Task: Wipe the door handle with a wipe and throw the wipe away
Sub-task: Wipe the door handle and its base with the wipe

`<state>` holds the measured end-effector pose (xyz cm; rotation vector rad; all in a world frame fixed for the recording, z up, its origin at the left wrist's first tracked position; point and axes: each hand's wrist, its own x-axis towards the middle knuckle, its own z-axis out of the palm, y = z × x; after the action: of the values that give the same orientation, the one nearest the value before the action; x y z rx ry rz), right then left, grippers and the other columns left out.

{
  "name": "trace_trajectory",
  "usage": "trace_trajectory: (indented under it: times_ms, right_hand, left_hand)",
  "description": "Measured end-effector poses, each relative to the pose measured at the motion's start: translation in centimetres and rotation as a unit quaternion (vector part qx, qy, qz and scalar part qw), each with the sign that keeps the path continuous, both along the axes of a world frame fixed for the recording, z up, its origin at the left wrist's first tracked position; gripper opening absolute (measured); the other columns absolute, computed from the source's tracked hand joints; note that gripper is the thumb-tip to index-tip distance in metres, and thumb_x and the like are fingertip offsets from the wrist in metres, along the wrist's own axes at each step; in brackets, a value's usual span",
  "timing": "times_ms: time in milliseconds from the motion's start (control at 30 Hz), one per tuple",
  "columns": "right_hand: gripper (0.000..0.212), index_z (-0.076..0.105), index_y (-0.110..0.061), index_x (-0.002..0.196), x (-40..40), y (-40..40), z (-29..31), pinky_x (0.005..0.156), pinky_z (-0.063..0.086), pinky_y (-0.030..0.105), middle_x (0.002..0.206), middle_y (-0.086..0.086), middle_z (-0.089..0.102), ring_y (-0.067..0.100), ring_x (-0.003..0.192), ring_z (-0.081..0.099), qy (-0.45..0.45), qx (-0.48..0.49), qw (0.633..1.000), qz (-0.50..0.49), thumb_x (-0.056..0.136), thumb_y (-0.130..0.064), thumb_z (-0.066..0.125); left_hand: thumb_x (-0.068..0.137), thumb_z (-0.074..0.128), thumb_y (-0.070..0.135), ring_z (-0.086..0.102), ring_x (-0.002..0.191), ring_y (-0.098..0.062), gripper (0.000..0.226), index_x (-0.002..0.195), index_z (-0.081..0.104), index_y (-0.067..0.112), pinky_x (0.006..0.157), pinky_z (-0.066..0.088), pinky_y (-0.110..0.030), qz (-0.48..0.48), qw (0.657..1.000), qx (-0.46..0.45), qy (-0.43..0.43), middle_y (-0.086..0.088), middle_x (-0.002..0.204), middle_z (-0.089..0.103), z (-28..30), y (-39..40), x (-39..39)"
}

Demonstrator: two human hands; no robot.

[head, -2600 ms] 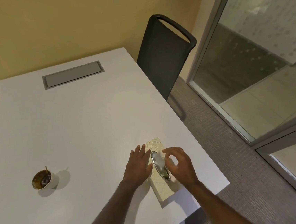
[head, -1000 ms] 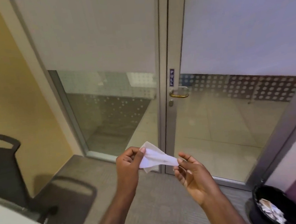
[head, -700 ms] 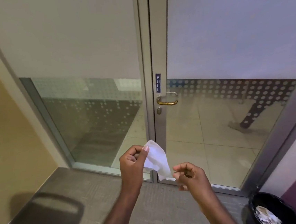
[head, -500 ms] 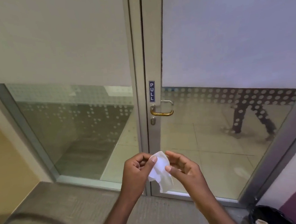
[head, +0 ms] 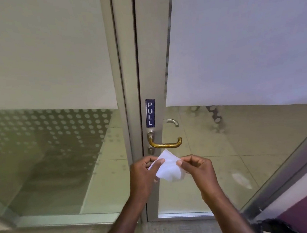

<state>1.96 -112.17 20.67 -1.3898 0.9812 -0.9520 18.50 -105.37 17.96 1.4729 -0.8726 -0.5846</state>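
A brass lever door handle (head: 165, 144) sticks out to the right from the grey frame of a glass door, under a blue PULL sign (head: 150, 113). Just below the handle I hold a white wipe (head: 170, 168) between both hands. My left hand (head: 145, 175) pinches its left edge with thumb and fingers. My right hand (head: 198, 168) pinches its right edge. The wipe's top corner sits a little under the handle without touching it.
The glass door (head: 218, 157) has a frosted upper panel, and a fixed glass wall (head: 49, 154) stands to its left. A black waste bin (head: 275, 226) shows at the bottom right corner beside a purple wall. Grey carpet lies underfoot.
I turned from the table with the wipe and walked up to the door. The handle is now much closer, and both hands have brought the wipe up just under it.
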Motion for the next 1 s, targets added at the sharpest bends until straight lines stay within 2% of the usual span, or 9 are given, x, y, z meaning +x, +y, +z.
trace_trajectory:
  times_ms: [133,233,367,533,633,733,867,933,1000]
  right_hand:
    - [0.01,0.079,-0.016,0.077,1.6,-5.4,-0.4,0.067,0.053,0.03,0.079,0.001,0.079,0.017,0.074,0.071,0.057,-0.056,0.996,-0.04,0.083,-0.008,0.077]
    - [0.01,0.078,-0.022,0.076,2.5,-8.3,-0.9,0.067,0.053,0.029,0.079,-0.01,0.078,0.011,0.074,0.071,0.12,-0.115,0.983,-0.073,0.081,-0.015,0.078]
    - [0.012,0.074,-0.027,0.075,3.7,-10.9,-1.8,0.069,0.049,0.028,0.079,-0.012,0.07,0.009,0.079,0.064,0.204,-0.205,0.954,-0.073,0.08,-0.016,0.078]
    - [0.026,0.07,-0.028,0.108,4.2,-11.9,-2.4,0.073,0.05,0.032,0.1,-0.007,0.06,0.016,0.095,0.056,0.282,-0.265,0.918,-0.082,0.085,-0.019,0.074]
    - [0.035,0.067,-0.022,0.119,4.1,-11.2,-2.4,0.074,0.051,0.034,0.106,-0.001,0.062,0.021,0.094,0.056,0.33,-0.396,0.856,-0.04,0.086,-0.013,0.073]
    - [0.036,0.073,-0.011,0.111,4.5,-10.5,-2.6,0.078,0.055,0.037,0.105,0.006,0.072,0.028,0.091,0.065,0.357,-0.485,0.798,0.026,0.077,-0.004,0.081]
    - [0.013,0.07,-0.012,0.088,5.6,-10.9,-2.3,0.087,0.051,0.038,0.075,0.007,0.069,0.032,0.068,0.056,0.465,-0.448,0.757,0.095,0.083,-0.003,0.063]
    - [0.018,0.069,-0.014,0.078,5.8,-11.4,-2.2,0.095,0.049,0.036,0.065,0.007,0.064,0.032,0.061,0.052,0.493,-0.43,0.749,0.103,0.08,0.0,0.058]
    - [0.021,0.069,-0.02,0.071,6.1,-11.3,-2.1,0.087,0.053,0.031,0.06,0.004,0.059,0.029,0.057,0.053,0.514,-0.421,0.74,0.104,0.072,0.0,0.063]
  left_hand:
    - [0.084,0.081,0.029,0.054,0.046,-0.001,0.009,0.08,0.076,0.035,0.041,0.045,-0.024,0.0,0.998,0.024,-0.065,0.008,0.06,0.069,-0.8,-4.7,2.0]
    - [0.081,0.084,0.031,0.051,0.047,-0.002,0.011,0.075,0.075,0.029,0.047,0.04,-0.015,0.031,0.991,0.049,-0.119,0.012,0.055,0.061,-1.1,-7.4,2.7]
    - [0.078,0.083,0.035,0.061,0.059,-0.006,0.015,0.073,0.074,0.024,0.057,0.052,-0.029,0.077,0.973,0.094,-0.194,0.014,0.063,0.066,-1.1,-9.6,2.9]
    - [0.079,0.083,0.031,0.061,0.067,-0.012,0.017,0.07,0.071,0.023,0.056,0.044,-0.025,0.102,0.947,0.134,-0.272,0.014,0.077,0.061,-1.2,-10.9,3.0]
    - [0.078,0.084,0.031,0.06,0.067,-0.012,0.018,0.07,0.071,0.023,0.056,0.037,-0.023,0.108,0.939,0.137,-0.296,0.011,0.086,0.067,-1.5,-11.1,3.2]
    - [0.078,0.084,0.032,0.061,0.067,-0.012,0.017,0.071,0.072,0.023,0.055,0.037,-0.023,0.108,0.937,0.13,-0.305,0.01,0.088,0.069,-1.6,-11.2,3.3]
    - [0.079,0.082,0.031,0.056,0.065,-0.009,0.015,0.074,0.071,0.025,0.052,0.035,-0.019,0.103,0.94,0.114,-0.305,0.014,0.085,0.063,-1.5,-11.1,3.5]
    - [0.082,0.079,0.028,0.058,0.065,-0.013,0.012,0.075,0.07,0.024,0.053,0.042,-0.024,0.103,0.942,0.091,-0.306,0.012,0.08,0.062,-1.7,-10.6,3.9]
    - [0.084,0.077,0.024,0.059,0.065,-0.013,0.009,0.077,0.072,0.023,0.054,0.047,-0.028,0.113,0.945,0.058,-0.3,0.012,0.075,0.061,-2.2,-9.9,4.6]
